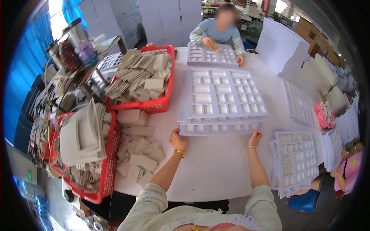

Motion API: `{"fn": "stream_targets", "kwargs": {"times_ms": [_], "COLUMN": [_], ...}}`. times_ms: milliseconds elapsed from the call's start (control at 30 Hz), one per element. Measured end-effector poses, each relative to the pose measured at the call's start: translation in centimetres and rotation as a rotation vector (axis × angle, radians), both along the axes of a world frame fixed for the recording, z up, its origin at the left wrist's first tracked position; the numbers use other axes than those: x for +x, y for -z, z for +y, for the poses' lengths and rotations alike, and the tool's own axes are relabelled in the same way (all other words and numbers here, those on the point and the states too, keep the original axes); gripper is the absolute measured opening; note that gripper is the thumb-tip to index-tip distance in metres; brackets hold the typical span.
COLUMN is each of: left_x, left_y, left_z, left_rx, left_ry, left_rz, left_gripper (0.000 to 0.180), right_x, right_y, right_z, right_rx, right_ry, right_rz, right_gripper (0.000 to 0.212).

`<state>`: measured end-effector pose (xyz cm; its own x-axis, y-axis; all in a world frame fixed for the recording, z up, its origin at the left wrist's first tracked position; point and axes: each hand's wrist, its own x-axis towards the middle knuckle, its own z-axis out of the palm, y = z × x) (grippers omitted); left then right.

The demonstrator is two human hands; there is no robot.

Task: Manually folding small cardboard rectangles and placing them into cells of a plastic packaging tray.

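Note:
A stack of white boards (pixel 239 90) with rows of square and rectangular cut-outs lies in the middle of the table. From its near side juts the edge of a lower cut-out board (pixel 219 129). At that board's near left corner, my left hand (pixel 178 141) is closed with the fingers curled on the edge. My right hand (pixel 254 139) pinches the near right corner, thumb up. Part of the fingers on both hands is hidden. To the left of my left forearm lie loose grey cardboard pieces (pixel 140 159) in a spread pile.
Red baskets (pixel 169 101) (pixel 111 169) of grey cardboard pieces stand at the left. More cut-out boards (pixel 298 154) lie at the right, near a pink basket (pixel 320 120). Across the table a co-worker (pixel 221 32) handles another board stack (pixel 192 57). Another person (pixel 351 173) is at the far right.

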<state>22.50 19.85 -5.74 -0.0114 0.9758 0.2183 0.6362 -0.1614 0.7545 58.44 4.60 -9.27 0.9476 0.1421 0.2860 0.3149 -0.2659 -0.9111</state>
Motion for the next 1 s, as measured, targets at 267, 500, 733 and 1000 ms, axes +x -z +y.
{"fn": "stream_targets", "kwargs": {"times_ms": [267, 500, 733, 1000], "left_x": [-6.9, -14.9, -21.2, -22.5], "left_y": [-0.8, -1.6, -0.2, -0.5], "left_z": [-11.6, -20.8, -22.8, -22.9], "left_rx": [-0.069, 0.039, 0.089, 0.022], "left_ry": [0.06, 0.138, 0.191, 0.221], "left_rz": [-0.126, -0.234, -0.233, -0.376], "left_gripper": [0.059, 0.056, 0.054, 0.049], "right_x": [-4.7, -15.4, -22.1, -22.6], "right_y": [0.9, -4.8, -5.1, -5.2], "right_z": [-11.4, -20.9, -27.0, -28.8], "right_rx": [0.12, 0.499, 0.401, 0.298], "right_ry": [0.008, -0.199, -0.103, -0.116], "right_rz": [0.208, 0.514, 0.58, 0.589], "right_gripper": [0.048, 0.051, 0.051, 0.054]}}
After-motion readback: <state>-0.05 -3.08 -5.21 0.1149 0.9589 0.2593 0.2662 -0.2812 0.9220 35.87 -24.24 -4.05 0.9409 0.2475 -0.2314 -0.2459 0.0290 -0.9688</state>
